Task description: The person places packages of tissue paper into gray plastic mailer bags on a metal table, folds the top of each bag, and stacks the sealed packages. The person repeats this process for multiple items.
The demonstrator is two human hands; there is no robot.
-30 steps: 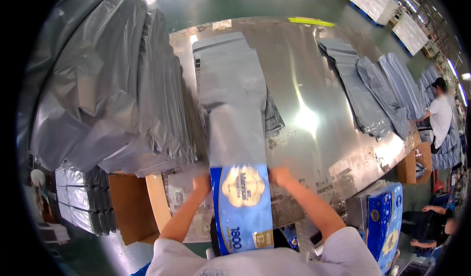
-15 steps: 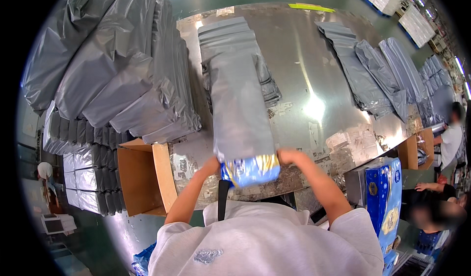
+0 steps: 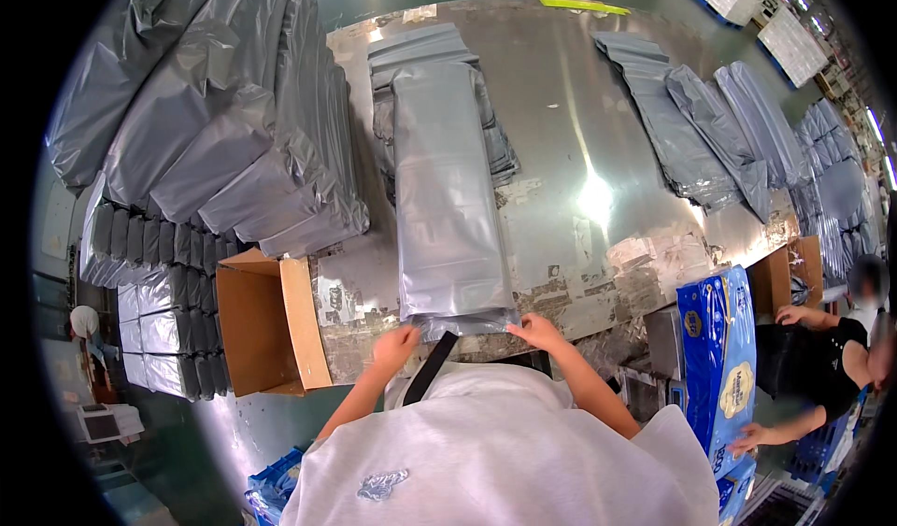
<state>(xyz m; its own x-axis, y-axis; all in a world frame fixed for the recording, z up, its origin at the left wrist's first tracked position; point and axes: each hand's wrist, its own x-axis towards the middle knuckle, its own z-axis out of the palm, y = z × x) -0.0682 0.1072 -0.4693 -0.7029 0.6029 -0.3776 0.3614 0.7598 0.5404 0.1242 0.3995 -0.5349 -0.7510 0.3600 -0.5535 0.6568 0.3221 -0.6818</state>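
A long grey plastic bag (image 3: 448, 199) lies lengthwise before me, its mouth toward my body. My left hand (image 3: 397, 346) is closed on the near left corner of the mouth. At the near right corner, my right hand (image 3: 541, 333) pinches the edge between thumb and fingers. The bag's near edge is drawn out between both hands. Whatever the bag contains is hidden by the grey plastic. Beneath its far part lies a stack of folded grey bags (image 3: 409, 42).
Tall piles of grey bags (image 3: 210, 106) rise at the left, above an open cardboard box (image 3: 250, 330). More grey bags (image 3: 673, 124) lie on the metal table (image 3: 551, 143) at right. A co-worker's hand (image 3: 749, 439) touches a blue package (image 3: 715, 358) at my right.
The blue-and-gold pack at the bag's near end is no longer visible; grey plastic shows there instead. A co-worker at right has come closer, one hand on the blue package.
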